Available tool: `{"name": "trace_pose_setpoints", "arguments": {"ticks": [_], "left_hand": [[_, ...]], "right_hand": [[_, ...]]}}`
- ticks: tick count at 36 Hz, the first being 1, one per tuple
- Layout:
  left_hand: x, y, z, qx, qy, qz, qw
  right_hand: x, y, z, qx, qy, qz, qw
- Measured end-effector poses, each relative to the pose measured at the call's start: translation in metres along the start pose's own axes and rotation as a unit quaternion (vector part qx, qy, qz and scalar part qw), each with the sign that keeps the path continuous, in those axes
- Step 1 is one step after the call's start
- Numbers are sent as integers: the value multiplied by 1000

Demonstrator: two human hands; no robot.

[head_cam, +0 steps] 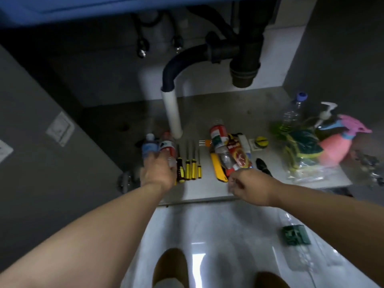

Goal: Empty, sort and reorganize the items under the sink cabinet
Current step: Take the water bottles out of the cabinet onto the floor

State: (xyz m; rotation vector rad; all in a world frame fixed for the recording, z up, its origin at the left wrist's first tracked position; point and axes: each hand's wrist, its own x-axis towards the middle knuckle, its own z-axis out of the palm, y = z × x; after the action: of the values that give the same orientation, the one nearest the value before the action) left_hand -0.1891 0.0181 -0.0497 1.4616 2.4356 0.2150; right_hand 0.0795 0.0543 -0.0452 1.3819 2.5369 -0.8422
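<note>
Dim grey cabinet walls [332, 48] surround a black drain pipe [245, 59] and white pipe [172, 113]; glossy white floor [228, 235] reflects light.

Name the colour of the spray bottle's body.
Pink: the spray bottle shows best in the head view, at the cabinet's right.

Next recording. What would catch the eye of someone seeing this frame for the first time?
The black drain pipe hangs large at top centre. On the cabinet floor below, the left hand grips two small bottles beside a row of yellow-handled screwdrivers, while the right hand is at the near end of a lying red-labelled bottle. A pink spray bottle stands out at far right.
</note>
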Motion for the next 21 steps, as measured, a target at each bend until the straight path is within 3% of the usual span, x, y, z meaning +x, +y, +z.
{"name": "trace_pose_setpoints", "arguments": {"ticks": [2, 6, 13, 17, 21], "left_hand": [[14, -7, -1, 14, -5, -37, 999], [34, -7, 8, -61, -19, -105, 992], [44, 3, 26, -132, -51, -174, 975], [35, 6, 23, -250, -35, -227, 941], [7, 4, 25, -407, -32, -198, 891]], "right_hand": [[17, -17, -1, 26, 12, 1, 1000], [46, -44, 6, 105, 48, 14, 993], [54, -52, 37, 287, 86, 57, 952], [47, -51, 43, 381, 62, 95, 917], [43, -62, 31, 472, 26, 153, 868]]}}
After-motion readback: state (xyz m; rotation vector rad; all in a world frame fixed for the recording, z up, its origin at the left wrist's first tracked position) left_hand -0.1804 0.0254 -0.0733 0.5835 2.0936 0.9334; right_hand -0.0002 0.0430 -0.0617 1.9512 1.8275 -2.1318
